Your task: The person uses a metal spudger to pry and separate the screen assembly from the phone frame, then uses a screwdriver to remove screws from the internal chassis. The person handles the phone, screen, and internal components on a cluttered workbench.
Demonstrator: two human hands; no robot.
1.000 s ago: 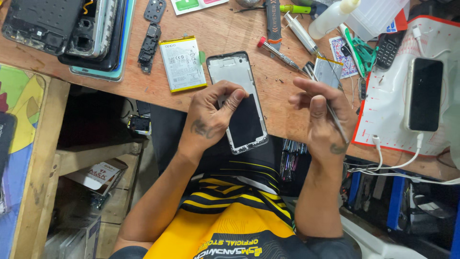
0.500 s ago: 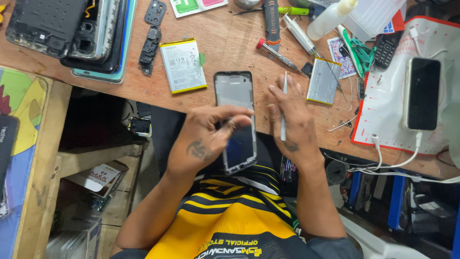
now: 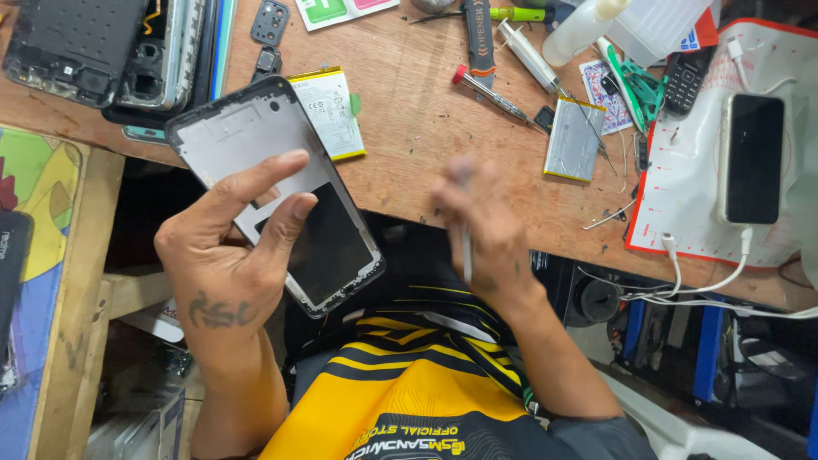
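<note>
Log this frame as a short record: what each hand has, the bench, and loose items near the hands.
left hand: grips a grey rectangular phone frame with a black panel, tilted over the bench edge
right hand: blurred, holds a thin silver metal tool
surface: brown wooden workbench
near hands: white flat phone battery; silver flat battery; red-capped screwdriver

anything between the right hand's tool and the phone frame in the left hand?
Nothing visible. The left hand holds the phone frame tilted over the table edge. The right hand, blurred, grips a thin tool just to the frame's right; only open space lies between them.
</note>
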